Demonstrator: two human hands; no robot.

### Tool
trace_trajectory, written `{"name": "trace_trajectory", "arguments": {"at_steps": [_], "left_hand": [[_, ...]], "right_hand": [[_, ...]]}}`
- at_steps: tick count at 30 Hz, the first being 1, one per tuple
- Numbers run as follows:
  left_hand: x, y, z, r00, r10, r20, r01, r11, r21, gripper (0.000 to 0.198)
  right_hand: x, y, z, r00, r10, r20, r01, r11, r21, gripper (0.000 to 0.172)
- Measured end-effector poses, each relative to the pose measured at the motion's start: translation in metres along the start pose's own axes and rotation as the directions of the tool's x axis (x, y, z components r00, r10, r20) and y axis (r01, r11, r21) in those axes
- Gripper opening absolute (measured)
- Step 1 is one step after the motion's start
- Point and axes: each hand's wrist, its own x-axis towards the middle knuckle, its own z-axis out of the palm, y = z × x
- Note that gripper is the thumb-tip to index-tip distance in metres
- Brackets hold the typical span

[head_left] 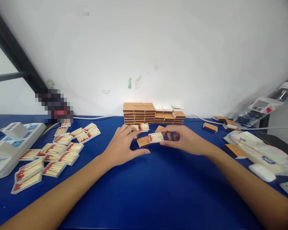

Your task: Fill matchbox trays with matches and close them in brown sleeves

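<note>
My right hand [186,140] pinches the right end of a white matchbox tray [155,137] filled with red-tipped matches. The tray's left end meets an orange-brown matchbox sleeve [143,142] lying on the blue table; whether it is inside the sleeve I cannot tell. My left hand [124,145] is open to the left of the sleeve, thumb stretched out along its near side. Its fingertips reach toward a pile of loose matches [144,127], partly hidden behind the hand. Another matchbox piece [159,128] lies behind the tray, half covered by my right fingers.
Stacked matchboxes [140,113] stand against the wall, with white trays [167,108] on top at right. Several match-filled trays [55,149] spread over the left, beside a power strip [19,143]. At right are loose matchboxes [210,127], a tissue pack [261,151] and a plastic bottle [264,105].
</note>
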Motion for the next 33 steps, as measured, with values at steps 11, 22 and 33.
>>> {"name": "trace_trajectory", "arguments": {"at_steps": [11,22,33], "left_hand": [[0.001,-0.012,-0.003,0.992,-0.068,0.106,0.086,0.982,-0.170,0.035],[-0.002,-0.012,-0.010,0.989,-0.097,0.114,0.131,0.928,-0.350,0.039],[0.000,-0.013,-0.013,0.988,-0.147,0.042,0.147,0.842,-0.519,0.039]], "right_hand": [[-0.004,0.000,-0.021,0.989,-0.017,0.148,0.023,0.999,-0.042,0.043],[-0.008,-0.009,-0.015,0.994,0.010,0.106,-0.016,0.998,0.057,0.049],[-0.010,-0.020,0.002,0.991,0.049,-0.124,-0.031,0.989,0.143,0.049]]}}
